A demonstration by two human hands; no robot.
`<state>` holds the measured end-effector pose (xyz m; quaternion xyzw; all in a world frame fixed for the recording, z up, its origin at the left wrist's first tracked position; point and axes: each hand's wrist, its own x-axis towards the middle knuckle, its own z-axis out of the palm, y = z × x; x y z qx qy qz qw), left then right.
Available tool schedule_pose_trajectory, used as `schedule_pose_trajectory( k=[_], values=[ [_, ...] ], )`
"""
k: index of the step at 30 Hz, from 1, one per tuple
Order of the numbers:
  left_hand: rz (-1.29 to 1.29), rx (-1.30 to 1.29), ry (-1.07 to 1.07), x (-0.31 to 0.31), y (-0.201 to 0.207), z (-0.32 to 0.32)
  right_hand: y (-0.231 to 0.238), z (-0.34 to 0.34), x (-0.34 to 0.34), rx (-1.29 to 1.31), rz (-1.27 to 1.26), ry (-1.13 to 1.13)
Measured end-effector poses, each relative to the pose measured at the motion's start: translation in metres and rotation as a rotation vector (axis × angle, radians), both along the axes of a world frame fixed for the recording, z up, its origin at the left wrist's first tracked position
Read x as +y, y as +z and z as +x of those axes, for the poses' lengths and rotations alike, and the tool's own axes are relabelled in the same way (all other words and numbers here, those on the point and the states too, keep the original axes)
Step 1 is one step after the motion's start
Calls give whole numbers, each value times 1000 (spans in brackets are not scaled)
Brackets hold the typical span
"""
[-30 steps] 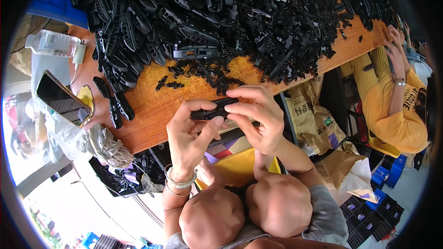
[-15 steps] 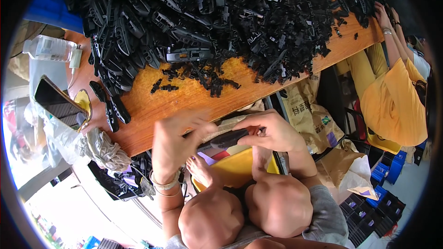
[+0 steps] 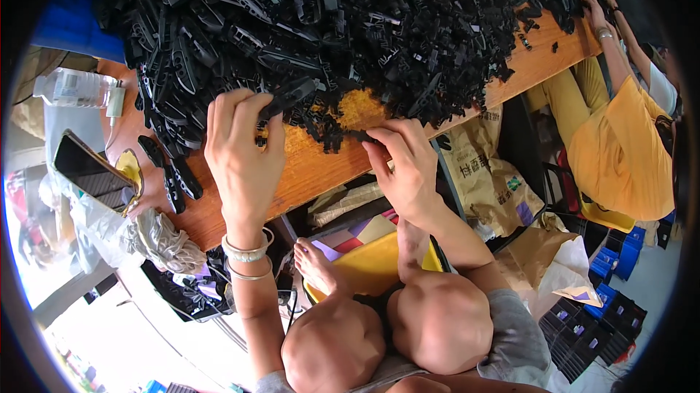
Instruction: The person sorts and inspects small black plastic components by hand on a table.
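Note:
My left hand [image 3: 244, 138] is at the near edge of a large heap of black plastic parts [image 3: 306, 28]. Its thumb and fingers close on one end of a long black plastic part [image 3: 293, 96]. To its right, my right hand [image 3: 405, 167] reaches over the front edge of the wooden table [image 3: 321, 170]. Thumb and forefinger pinch a small black plastic clip [image 3: 357, 136]. More such small clips [image 3: 328, 130] lie between the two hands. Several long black parts [image 3: 173, 174] lie apart on the table, left of my left hand.
A phone [image 3: 95, 170] leans on a yellow stand at the left, near a clear plastic bottle [image 3: 73, 88]. Crumpled cloth [image 3: 164, 240] hangs at the table's corner. Brown paper sacks [image 3: 481, 174] stand at the right. Another person in orange [image 3: 620, 152] works at the far right.
Both hands have moved from above my lap up to the table, the left onto a long part, the right onto a small clip. The dark long part they held is no longer between them.

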<state>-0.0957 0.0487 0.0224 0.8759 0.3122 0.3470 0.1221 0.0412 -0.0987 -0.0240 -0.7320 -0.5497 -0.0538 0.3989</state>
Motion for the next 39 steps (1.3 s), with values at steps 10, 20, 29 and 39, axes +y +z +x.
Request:
schedule_pose_trajectory(
  k=[10,20,29,39],
  values=[
    [-903,-318,-31,-57,-3,-22,14,7,-10,418,170,28],
    [-1312,-278,-104,-65,8,-24,33,3,-4,315,113,312],
    [-1278,-426,-96,-74,3,-17,33,5,-7,200,131,400],
    [-1209,-226,-248,-75,16,-24,35,10,-27,1000,-220,431]
  ],
)
